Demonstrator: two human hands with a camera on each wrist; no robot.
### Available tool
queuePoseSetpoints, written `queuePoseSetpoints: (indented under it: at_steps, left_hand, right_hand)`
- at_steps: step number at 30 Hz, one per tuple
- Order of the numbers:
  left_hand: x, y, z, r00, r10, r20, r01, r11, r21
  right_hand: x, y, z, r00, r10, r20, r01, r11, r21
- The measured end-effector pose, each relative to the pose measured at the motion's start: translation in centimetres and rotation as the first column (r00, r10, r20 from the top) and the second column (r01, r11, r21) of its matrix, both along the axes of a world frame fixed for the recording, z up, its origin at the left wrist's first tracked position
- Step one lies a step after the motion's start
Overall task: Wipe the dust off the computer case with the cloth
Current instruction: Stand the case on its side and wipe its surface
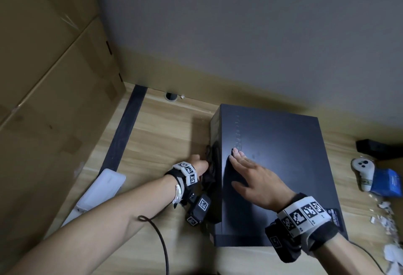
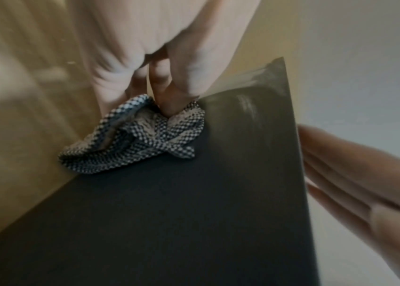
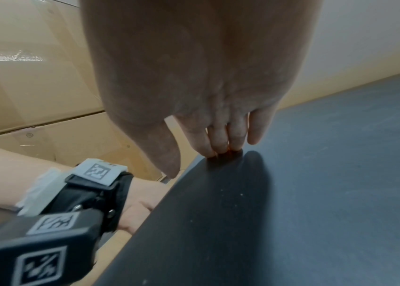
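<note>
The black computer case (image 1: 283,165) lies flat on the wooden floor, its broad panel facing up. My left hand (image 1: 199,165) grips a bunched black-and-white checked cloth (image 2: 135,135) and holds it against the case's left side wall (image 2: 169,212). In the head view the cloth (image 1: 210,172) shows as a dark wad between hand and case. My right hand (image 1: 253,176) lies on the top panel with straight fingers, fingertips (image 3: 221,149) near the left edge. Specks of dust dot the top panel (image 3: 316,174).
Large cardboard boxes (image 1: 43,78) stand along the left. A white flat object (image 1: 102,187) lies on the floor by them. To the right are a white controller (image 1: 363,171), a blue pack (image 1: 390,184) and scraps of white paper (image 1: 388,216). A grey wall is behind.
</note>
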State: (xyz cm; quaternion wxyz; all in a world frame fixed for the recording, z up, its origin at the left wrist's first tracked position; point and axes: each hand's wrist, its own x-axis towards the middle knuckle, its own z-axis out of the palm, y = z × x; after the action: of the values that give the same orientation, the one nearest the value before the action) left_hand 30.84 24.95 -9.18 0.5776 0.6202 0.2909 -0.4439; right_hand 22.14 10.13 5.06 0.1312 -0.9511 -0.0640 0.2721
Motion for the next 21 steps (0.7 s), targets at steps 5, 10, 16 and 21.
queuePoseSetpoints:
  at_steps: [5, 10, 16, 21]
  left_hand:
    - [-5.1, 1.5, -1.1, 0.997, -0.08, -0.024, 0.08, 0.997, -0.002]
    - [-5.6, 2.0, 3.4, 0.995, -0.103, 0.01, 0.104, 0.992, -0.072]
    - [-2.9, 1.1, 7.8, 0.989, -0.037, 0.142, 0.054, 0.992, -0.114]
    - [-1.3, -0.1, 7.0, 0.986, 0.053, 0.16, -0.032, 0.991, -0.133]
  right_hand:
    - [0.1, 0.1, 0.1, 1.0, -0.005, 0.002, 0.005, 1.0, -0.011]
    - [0.1, 0.2, 0.1, 1.0, 0.0, -0.014, 0.0, 1.0, -0.026]
    - [0.2, 0.1, 0.2, 1.0, -0.005, -0.009, 0.004, 0.999, -0.04]
    - [0.2, 0.1, 0.1, 1.0, -0.007, -0.007, 0.007, 0.999, -0.042]
